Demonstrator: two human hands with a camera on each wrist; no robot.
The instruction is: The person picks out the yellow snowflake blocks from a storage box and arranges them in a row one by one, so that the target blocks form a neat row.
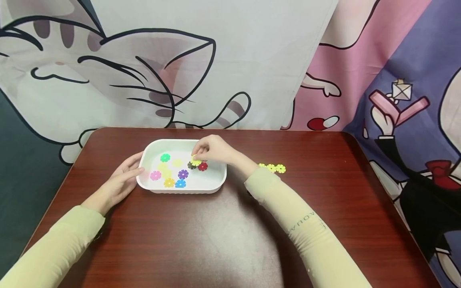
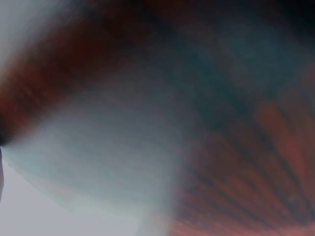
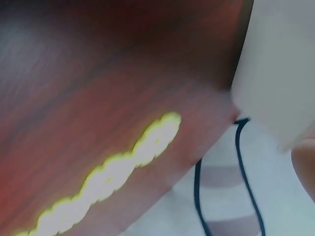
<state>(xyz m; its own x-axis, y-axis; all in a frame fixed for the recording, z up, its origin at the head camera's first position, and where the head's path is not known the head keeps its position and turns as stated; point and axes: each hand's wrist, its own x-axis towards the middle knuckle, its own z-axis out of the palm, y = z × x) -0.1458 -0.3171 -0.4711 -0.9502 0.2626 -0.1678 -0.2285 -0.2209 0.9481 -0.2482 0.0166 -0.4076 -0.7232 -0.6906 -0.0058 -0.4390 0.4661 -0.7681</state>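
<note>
Where printed cloth [image 1: 259, 60] backs the table [image 1: 180, 232], right fingers [image 1: 203, 150] pinch a flower [image 1: 196, 162], left fingers [image 1: 130, 161] a tray [image 1: 212, 178].

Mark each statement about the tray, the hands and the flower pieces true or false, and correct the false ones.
1. The left hand touches the white tray. True.
2. The row of yellow pieces lies inside the tray. False: it lies on the table, to the tray's right.
3. The right hand holds nothing. False: it pinches a yellow flower piece.
4. The purple piece lies right of the pink piece. True.
</note>
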